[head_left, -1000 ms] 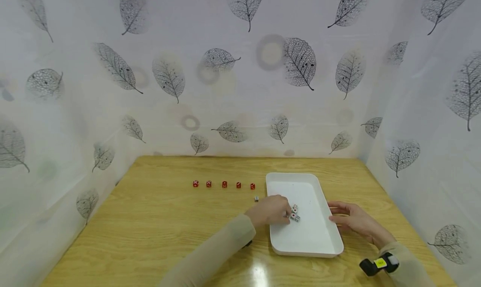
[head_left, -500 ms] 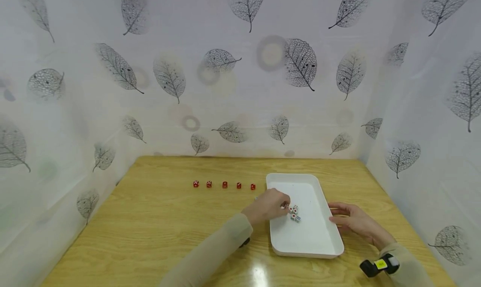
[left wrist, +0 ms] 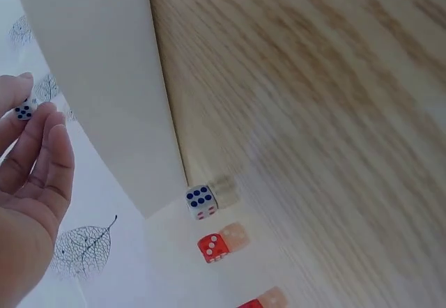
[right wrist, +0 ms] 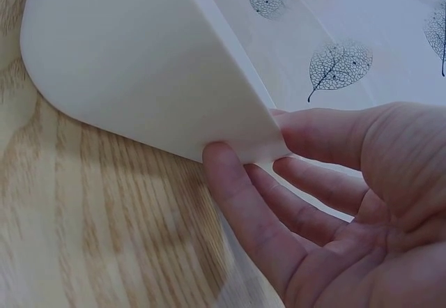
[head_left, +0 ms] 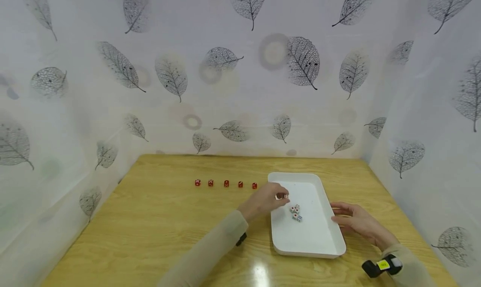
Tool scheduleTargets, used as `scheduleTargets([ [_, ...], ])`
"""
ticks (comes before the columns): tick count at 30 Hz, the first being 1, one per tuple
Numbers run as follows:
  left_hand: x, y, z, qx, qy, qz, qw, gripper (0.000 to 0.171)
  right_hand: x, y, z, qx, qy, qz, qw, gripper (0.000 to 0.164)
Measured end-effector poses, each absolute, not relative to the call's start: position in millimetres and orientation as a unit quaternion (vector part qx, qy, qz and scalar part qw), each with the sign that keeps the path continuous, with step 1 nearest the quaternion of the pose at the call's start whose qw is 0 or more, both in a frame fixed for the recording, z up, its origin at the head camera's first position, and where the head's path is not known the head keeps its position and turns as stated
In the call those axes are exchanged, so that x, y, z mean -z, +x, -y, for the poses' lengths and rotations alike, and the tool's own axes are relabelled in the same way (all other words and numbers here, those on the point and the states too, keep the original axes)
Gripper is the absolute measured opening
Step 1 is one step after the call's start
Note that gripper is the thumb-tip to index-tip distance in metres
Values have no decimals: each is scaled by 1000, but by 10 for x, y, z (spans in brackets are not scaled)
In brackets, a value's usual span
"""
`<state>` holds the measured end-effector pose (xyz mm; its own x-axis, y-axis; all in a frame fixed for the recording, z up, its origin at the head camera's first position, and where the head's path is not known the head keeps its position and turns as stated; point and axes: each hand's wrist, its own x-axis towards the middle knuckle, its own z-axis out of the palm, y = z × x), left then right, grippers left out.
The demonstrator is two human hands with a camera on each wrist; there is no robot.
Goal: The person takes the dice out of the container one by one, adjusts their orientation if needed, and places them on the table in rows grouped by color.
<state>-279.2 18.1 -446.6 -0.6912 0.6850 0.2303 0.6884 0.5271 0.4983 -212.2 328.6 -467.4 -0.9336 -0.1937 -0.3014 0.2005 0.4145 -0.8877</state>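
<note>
My left hand (head_left: pixel 261 201) pinches a white die (left wrist: pixel 24 109) between thumb and fingertips, over the left part of the white tray (head_left: pixel 304 241). Several white dice (head_left: pixel 296 212) lie clustered in the middle of the tray. Just outside the tray wall another white die (left wrist: pixel 201 201) sits on the table; the left hand hides it in the head view. Beside it is a red die (left wrist: pixel 213 247), at the right end of a row. My right hand (head_left: pixel 358 224) rests its fairly straight fingertips against the tray's right side, as the right wrist view also shows.
Several red dice (head_left: pixel 226 183) stand in a spaced row on the wooden table (head_left: pixel 150 220), left of the tray. A curtain (head_left: pixel 240 91) printed with leaves surrounds the table at the back and sides. A black wrist device (head_left: pixel 382 265) sits on the right sleeve.
The left hand has picked a white die from the cluster and lifted it away towards the back left of the tray. The right hand stays at the tray's side.
</note>
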Motion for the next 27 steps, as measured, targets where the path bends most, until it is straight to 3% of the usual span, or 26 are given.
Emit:
scheduleTargets([
  [10,4517,-2862,29,346,-372,861,24,15,4685,-2125,-3299,545,0,-817,185,71],
  [27,4541,-2975,438,377,-318,870,-20,14,4675,-2118,-3303,544,1,-818,186,72],
])
